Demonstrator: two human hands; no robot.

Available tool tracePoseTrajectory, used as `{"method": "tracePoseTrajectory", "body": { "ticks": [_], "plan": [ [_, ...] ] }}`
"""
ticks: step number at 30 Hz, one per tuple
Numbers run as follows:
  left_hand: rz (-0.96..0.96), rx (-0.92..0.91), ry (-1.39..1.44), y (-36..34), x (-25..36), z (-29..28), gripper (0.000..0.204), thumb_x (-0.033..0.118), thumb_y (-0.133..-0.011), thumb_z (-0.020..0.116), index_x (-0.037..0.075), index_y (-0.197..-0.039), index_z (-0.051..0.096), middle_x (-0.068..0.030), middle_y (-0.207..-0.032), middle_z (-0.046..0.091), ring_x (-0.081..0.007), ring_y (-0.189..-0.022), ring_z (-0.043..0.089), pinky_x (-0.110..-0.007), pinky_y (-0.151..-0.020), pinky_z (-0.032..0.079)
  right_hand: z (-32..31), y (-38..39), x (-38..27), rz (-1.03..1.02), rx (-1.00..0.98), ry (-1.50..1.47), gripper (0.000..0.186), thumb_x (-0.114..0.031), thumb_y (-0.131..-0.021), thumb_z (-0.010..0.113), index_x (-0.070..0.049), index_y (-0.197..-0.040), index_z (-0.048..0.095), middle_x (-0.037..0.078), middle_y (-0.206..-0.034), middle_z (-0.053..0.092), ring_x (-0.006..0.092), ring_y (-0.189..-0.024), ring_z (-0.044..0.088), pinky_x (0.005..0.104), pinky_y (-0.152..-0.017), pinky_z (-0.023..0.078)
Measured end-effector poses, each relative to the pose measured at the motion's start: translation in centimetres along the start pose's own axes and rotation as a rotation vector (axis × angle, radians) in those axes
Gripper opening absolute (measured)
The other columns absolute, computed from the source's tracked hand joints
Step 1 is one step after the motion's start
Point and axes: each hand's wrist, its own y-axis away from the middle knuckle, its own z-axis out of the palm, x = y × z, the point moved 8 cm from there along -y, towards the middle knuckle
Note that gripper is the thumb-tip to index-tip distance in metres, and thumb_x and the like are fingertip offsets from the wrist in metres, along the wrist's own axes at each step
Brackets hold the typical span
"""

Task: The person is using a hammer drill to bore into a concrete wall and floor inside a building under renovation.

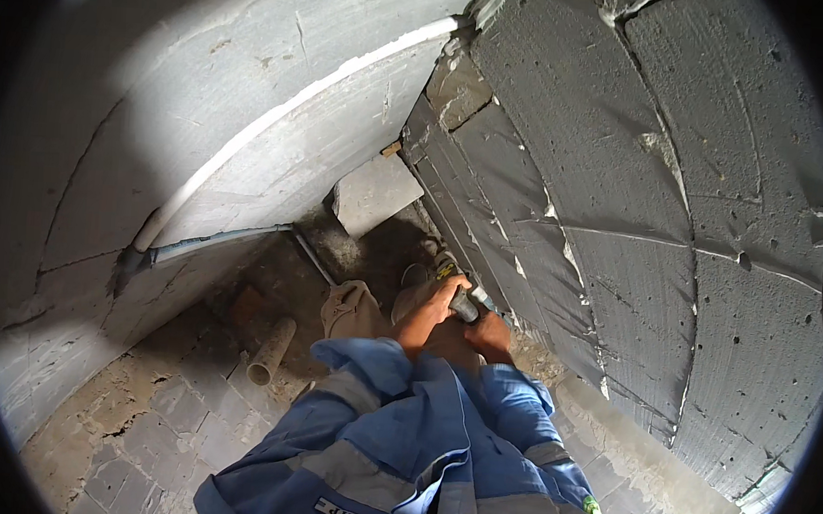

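Low down near the foot of the right wall, a power tool (466,307) with a dark grey rounded body points away from me. Yellow marks show near its front end, which lies close to the wall's base; its exact kind cannot be made out. My left hand (439,300) is wrapped round the tool's body from the left. At the rear end, my right hand (490,335) is closed on the tool, its fingers partly hidden. A short pale piece (484,299) shows between the tool and the wall; I cannot tell what it is.
Grey block walls meet in a corner ahead, the right wall (637,213) close to my hands. A white conduit (299,102) curves along the left wall. A pale block (377,195) lies in the corner. An open-ended tube (270,354) rests on the dusty floor by my feet.
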Motion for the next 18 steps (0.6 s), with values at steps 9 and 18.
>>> {"method": "tracePoseTrajectory", "body": {
  "ticks": [9, 18],
  "plan": [
    [-0.125, 0.018, -0.051, -1.3, -7.7, 0.4, 0.068, -0.018, -0.068, 0.065, 0.014, -0.124, 0.046, -0.0122, -0.106, 0.051, -0.0225, -0.092, 0.054, -0.032, -0.079, 0.047, -3.0, -2.7, -3.2, -0.183, 0.055, 0.024, 0.064, -0.031, -0.071, 0.066, -0.03, -0.133, 0.051, 0.02, -0.099, 0.068, 0.038, -0.092, 0.066, 0.0477, -0.081, 0.053],
    [-0.395, -0.094, 0.372, 5.4, -2.9, 3.1, 0.079, -0.004, -0.071, 0.075, 0.012, -0.136, 0.035, -0.0155, -0.122, 0.041, -0.0245, -0.109, 0.045, -0.033, -0.092, 0.041, -2.5, 4.8, -1.4, -0.185, 0.001, 0.068, 0.066, -0.027, -0.065, 0.072, -0.03, -0.129, 0.055, 0.017, -0.097, 0.069, 0.0368, -0.091, 0.066, 0.047, -0.082, 0.053]
  ]
}}
